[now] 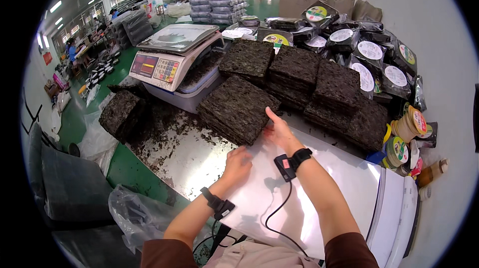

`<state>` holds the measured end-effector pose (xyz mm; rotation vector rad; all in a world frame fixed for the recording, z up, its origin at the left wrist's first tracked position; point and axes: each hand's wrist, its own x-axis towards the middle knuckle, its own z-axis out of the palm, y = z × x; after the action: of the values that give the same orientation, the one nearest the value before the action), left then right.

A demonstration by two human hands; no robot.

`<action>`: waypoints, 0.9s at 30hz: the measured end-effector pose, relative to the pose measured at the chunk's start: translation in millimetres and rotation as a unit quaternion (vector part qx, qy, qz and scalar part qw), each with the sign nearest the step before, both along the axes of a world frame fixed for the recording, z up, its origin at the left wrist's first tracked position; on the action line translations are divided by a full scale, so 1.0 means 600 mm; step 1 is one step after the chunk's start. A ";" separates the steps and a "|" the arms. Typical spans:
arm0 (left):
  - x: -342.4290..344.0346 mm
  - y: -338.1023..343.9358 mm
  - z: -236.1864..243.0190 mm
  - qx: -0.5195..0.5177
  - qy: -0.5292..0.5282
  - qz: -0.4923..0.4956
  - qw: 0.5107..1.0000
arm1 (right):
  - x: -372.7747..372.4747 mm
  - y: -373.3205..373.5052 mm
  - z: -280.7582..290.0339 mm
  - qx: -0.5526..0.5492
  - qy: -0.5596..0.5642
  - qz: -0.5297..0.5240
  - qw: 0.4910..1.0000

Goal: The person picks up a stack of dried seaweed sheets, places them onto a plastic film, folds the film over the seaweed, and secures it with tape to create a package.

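My right hand (280,131) touches the near corner of a stack of dark dried seaweed sheets (237,108), thumb up against its edge. My left hand (238,163) rests, fingers curled, on a clear plastic bag (279,193) lying flat on the metal table (189,160). Both wrists carry black bands, and a cable runs from the right one. More stacks of the dark sheets (319,81) lie behind, and a thick block of them (121,113) sits at the table's left end.
A digital scale (172,53) stands at the back left on a tray. Bagged packs with round labels (364,48) pile up at the back right. Rolls of round stickers (406,126) lie by the wall. People work at benches far left.
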<state>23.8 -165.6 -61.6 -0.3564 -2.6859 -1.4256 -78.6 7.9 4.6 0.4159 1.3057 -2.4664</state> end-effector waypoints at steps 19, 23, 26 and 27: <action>0.001 0.018 0.016 0.065 -0.029 -0.015 0.997 | 0.327 0.292 0.007 0.020 0.024 -0.057 0.998; 0.003 0.067 0.046 0.098 -0.172 -0.165 0.966 | 0.437 0.343 -0.044 0.093 -0.019 -0.114 0.989; 0.019 0.127 0.060 0.189 -0.285 -0.162 0.926 | 0.464 0.333 -0.035 0.203 -0.011 -0.131 0.970; 0.026 0.147 0.069 0.221 -0.326 -0.145 0.908 | 0.468 0.330 -0.030 0.251 -0.003 -0.131 0.959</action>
<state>39.7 -77.6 -20.4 -0.2816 -2.6896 -2.5743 201.9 205.8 -13.5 0.7568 1.9886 -2.2979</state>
